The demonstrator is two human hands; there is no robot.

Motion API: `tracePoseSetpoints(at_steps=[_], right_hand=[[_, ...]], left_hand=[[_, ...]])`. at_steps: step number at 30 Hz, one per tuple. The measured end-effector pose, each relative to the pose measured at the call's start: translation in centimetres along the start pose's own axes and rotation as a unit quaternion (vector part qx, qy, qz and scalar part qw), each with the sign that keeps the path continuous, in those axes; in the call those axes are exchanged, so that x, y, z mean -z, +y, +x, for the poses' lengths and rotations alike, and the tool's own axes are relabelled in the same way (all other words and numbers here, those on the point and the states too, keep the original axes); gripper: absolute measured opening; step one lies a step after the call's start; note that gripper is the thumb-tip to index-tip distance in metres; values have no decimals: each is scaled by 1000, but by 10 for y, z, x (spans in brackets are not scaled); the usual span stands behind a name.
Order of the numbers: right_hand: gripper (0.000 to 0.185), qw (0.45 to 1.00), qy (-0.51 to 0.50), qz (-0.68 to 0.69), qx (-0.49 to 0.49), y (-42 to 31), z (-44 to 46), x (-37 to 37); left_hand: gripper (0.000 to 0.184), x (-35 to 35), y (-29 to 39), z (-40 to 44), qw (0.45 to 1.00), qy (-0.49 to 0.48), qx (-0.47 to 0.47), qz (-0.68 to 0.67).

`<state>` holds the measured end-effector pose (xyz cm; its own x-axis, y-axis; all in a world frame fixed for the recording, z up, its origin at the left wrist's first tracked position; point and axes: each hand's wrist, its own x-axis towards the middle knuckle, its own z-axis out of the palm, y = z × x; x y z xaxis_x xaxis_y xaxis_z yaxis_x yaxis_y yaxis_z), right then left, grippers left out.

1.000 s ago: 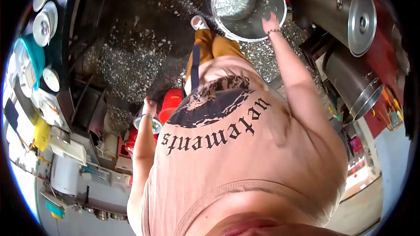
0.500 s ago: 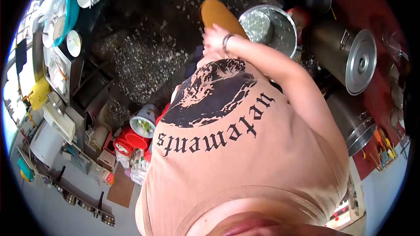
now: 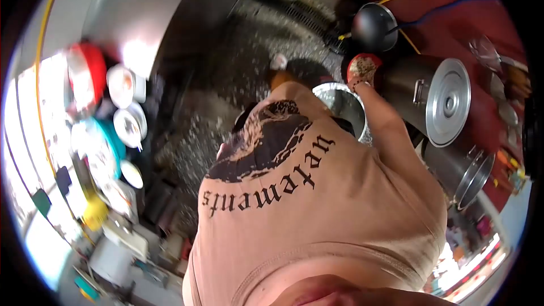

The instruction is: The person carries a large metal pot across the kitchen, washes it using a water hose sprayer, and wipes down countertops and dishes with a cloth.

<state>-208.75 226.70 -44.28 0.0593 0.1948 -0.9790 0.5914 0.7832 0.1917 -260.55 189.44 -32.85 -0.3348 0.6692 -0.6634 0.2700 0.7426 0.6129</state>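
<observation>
My right arm stretches down and forward, with a dark bracelet at the wrist. My right hand (image 3: 358,79) is at the near edge of a red bowl (image 3: 351,67) with speckled pale contents; its fingers are blurred against them. Close by on the floor is a round metal pot (image 3: 350,105), partly covered by my body. At the shirt's lower edge a skin-coloured shape shows beside the pot. It may be my left hand or forearm (image 3: 303,95), but no fingers can be made out. An orange-brown shape lies just beyond it.
On the right stand a tall lidded stockpot (image 3: 447,103), another large pot (image 3: 462,175) and a dark wok (image 3: 374,26). Yellow and blue hoses cross the red floor. At left are a teal basin (image 3: 113,141), a red basin (image 3: 93,76) and several plates. The dark floor looks wet.
My right hand has left the front of my body and reached right, to the red bowl. The view has shifted, bringing a metal counter and a floor grate into sight.
</observation>
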Motion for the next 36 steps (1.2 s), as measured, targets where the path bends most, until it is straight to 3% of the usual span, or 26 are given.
tracePoseSetpoints(at_steps=[2,3,4,5,6,7,9,10,12,13,14,16,19,20,21,22,23,24,25,29,30,34,36], right_hand=[[28,996,78,19,39,16,-5,38],[32,987,130,81,39,39,-74,70],[29,984,141,63,84,51,-65,91],[32,947,145,281,61,67,-123,135],[38,829,334,445,62,70,-95,130],[41,795,333,507,36,86,-106,152],[45,716,341,609,14,112,-145,202],[47,676,350,649,16,128,-160,212],[49,639,407,652,-13,162,-177,223],[51,611,459,645,-30,179,-184,227],[53,529,470,706,-24,197,-194,224],[53,468,504,718,-105,237,-197,212],[48,342,504,773,-179,285,-205,192],[45,302,504,782,-207,301,-239,188],[41,229,565,758,-231,313,-236,178],[38,157,623,723,-255,328,-233,167],[34,114,661,682,-291,341,-255,163],[30,69,640,703,-304,350,-289,165],[28,58,650,684,-325,359,-313,165],[26,11,691,644,-329,399,-342,144],[26,10,690,636,-344,406,-345,139],[27,1,686,615,-390,423,-370,131],[26,-16,689,618,-378,421,-371,126]], left_hand=[[26,15,11,88,983,19,-132,-129],[30,35,143,81,998,9,-31,-55],[31,37,213,90,985,39,29,-168],[34,41,251,113,987,37,14,-156],[37,41,283,135,989,35,-7,-146],[37,39,315,152,989,22,-24,-144],[37,35,366,179,989,-18,-117,84],[37,30,379,201,986,-30,-134,90],[43,20,395,255,952,-76,-83,284],[43,16,411,270,947,-84,-102,292],[42,9,431,285,942,-106,-128,290],[42,-26,482,342,927,-139,-183,297],[37,-72,552,420,894,-211,-184,350],[35,-101,592,431,871,-239,-242,354],[33,-133,631,439,846,-268,-299,352],[39,-169,643,493,838,-390,-296,241],[30,-196,716,443,820,-333,-323,334],[37,-230,745,446,795,-344,-403,295],[38,-255,786,430,783,-409,-414,220],[34,-303,909,310,718,-492,-471,146],[34,-317,914,300,714,-544,-429,100],[37,-343,901,282,651,-620,-420,128],[39,-338,889,280,647,-637,-386,160]])
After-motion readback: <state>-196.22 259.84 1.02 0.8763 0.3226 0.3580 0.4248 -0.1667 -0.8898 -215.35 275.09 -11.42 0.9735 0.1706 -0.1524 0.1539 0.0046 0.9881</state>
